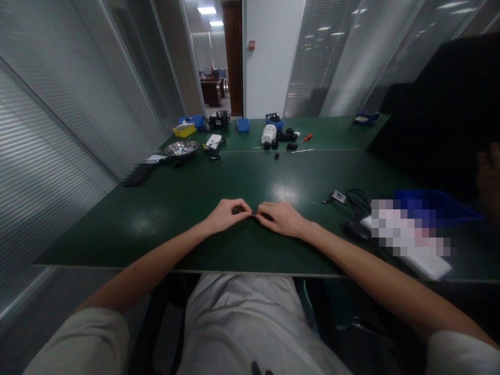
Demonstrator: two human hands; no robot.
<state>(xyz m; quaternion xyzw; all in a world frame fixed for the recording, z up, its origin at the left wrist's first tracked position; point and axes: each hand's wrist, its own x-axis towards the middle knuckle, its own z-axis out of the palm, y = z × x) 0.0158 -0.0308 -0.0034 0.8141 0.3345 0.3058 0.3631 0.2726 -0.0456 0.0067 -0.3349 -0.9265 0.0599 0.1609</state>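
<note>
Green tabletop (219,179) fills mid-frame, and at centre your left hand (230,215) and right hand (282,217) pinch a tiny dark piece (253,214) between them!

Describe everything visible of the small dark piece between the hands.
The small dark piece looks thin and short, mostly hidden by the fingertips. The left hand and right hand appear to pinch it from either side, over the near part of the green tabletop. Its material, exact shape and whether it touches the tabletop can't be told.
</note>
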